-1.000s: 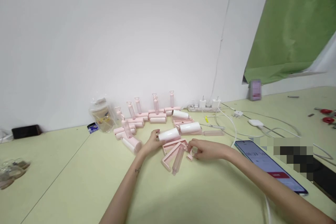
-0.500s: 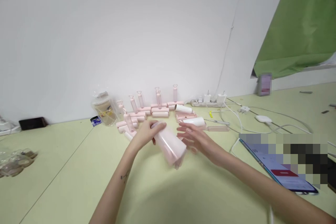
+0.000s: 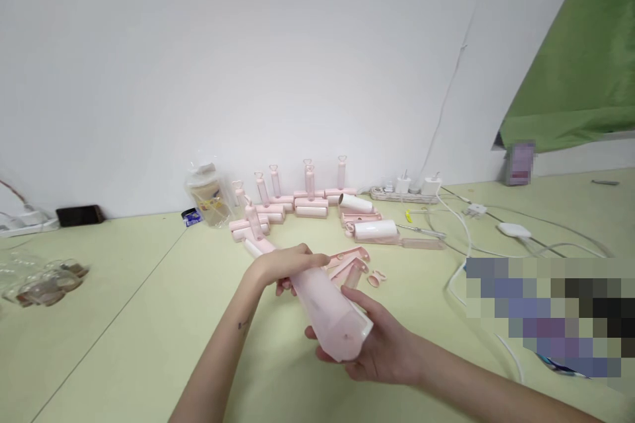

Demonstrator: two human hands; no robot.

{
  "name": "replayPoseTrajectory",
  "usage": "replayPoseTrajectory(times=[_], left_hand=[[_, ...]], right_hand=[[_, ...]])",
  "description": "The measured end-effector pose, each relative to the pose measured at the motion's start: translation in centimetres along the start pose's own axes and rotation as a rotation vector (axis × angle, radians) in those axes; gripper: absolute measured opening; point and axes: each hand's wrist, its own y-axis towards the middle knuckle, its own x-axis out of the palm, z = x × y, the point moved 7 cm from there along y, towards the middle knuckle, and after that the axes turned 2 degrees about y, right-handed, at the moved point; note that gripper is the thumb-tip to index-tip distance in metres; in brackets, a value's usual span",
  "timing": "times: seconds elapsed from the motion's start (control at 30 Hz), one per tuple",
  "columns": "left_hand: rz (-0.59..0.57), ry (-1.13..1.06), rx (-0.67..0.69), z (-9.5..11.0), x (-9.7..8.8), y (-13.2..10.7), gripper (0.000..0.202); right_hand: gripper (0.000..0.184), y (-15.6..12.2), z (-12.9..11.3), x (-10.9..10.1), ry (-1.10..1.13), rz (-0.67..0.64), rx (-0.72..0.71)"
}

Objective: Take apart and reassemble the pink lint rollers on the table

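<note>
Between my hands is a pink lint roller [image 3: 328, 314], tilted with its wide end toward me; a strip of white shows along its right side. My left hand [image 3: 285, 268] is closed round its far end. My right hand [image 3: 380, 344] wraps the near end from below and the right, fingers partly hidden under it. Just beyond lie loose pink casing pieces [image 3: 350, 258] and a small pink heart-shaped handle end [image 3: 377, 277]. Several assembled pink lint rollers [image 3: 310, 205] with upright clear handles line the wall. A white roll [image 3: 376, 230] lies to their right.
A power strip [image 3: 404, 195] with plugged chargers sits by the wall, its white cables [image 3: 469, 238] looping right. A blurred-out device [image 3: 540, 317] lies at right. A plastic bag [image 3: 208, 195], a black phone [image 3: 79, 214] and bagged round items [image 3: 47, 284] are at left.
My right hand has come in from beside the roller and closed round its near end. The roller has moved slightly toward me and right, uncovering casing pieces. The view has shifted a little left.
</note>
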Motion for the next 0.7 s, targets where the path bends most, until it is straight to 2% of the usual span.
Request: replayPoseTrajectory(times=[0.13, 0.23, 0.3, 0.37, 0.47, 0.6, 0.7], left_hand=[[0.036, -0.047, 0.015, 0.3, -1.6, -1.7, 0.041], [0.186, -0.125, 0.099, 0.4, -4.0, -2.9, 0.044], [0.31, -0.221, 0.214, 0.5, -5.5, -3.8, 0.043], [0.41, -0.295, 0.32, 0.0, -6.0, -4.6, 0.04], [0.473, -0.356, 0.413, -2.0, -4.1, -5.2, 0.034], [0.272, -0.489, 0.508, -4.8, 2.1, -4.7, 0.028], [0.26, -0.426, 0.472, -6.3, 5.5, -4.1, 0.03]], right_hand=[[0.067, -0.1, 0.3, 0.4, 0.133, -0.066, 0.037], [0.066, -0.2, -0.2, 0.8, 0.18, -0.113, 0.01], [0.057, -0.5, -1.2, 1.1, 0.188, -0.123, -0.07], [0.049, -1.4, -2.6, 1.5, 0.19, -0.123, -0.181], [0.048, -3.6, -4.9, 1.7, 0.199, -0.069, -0.327], [0.05, -6.6, -7.1, 1.1, 0.163, -0.029, -0.486], [0.048, -7.0, -7.6, 0.3, 0.055, -0.044, -0.544]])
